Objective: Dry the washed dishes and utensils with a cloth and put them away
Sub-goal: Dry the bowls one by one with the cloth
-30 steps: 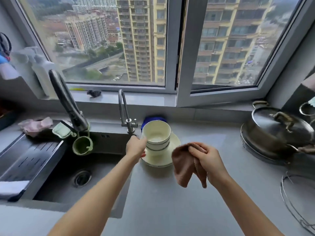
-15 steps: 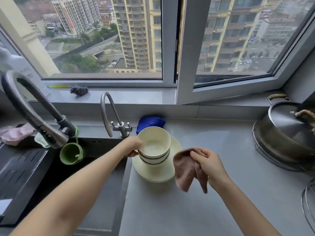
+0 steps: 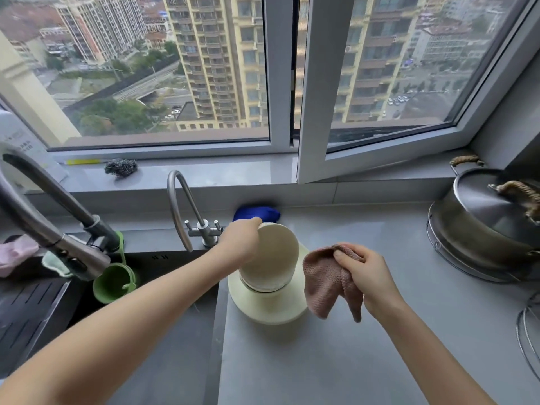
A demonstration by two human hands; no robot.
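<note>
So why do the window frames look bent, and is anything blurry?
Head view: the wide-angle lens bows the window frame and stretches the near forearms; soft daylight, faint shadow under the plate; left hand tilting the top bowl looks slightly soft; right hand and cloth are sharper.

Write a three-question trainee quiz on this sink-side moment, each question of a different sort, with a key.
1. True or false: the right hand holds a pinkish-brown cloth.
2. What is the left hand gripping?
A. the small tap
B. the top bowl of the stack
C. the blue cloth
3. Fill in: the stacked bowls stand on a cream ____ on the counter.

Key
1. True; the fingers pinch its upper edge and the rest hangs down.
2. B; the top bowl is tilted, its rim in the hand. The small tap and blue cloth lie behind, untouched.
3. plate.
</note>
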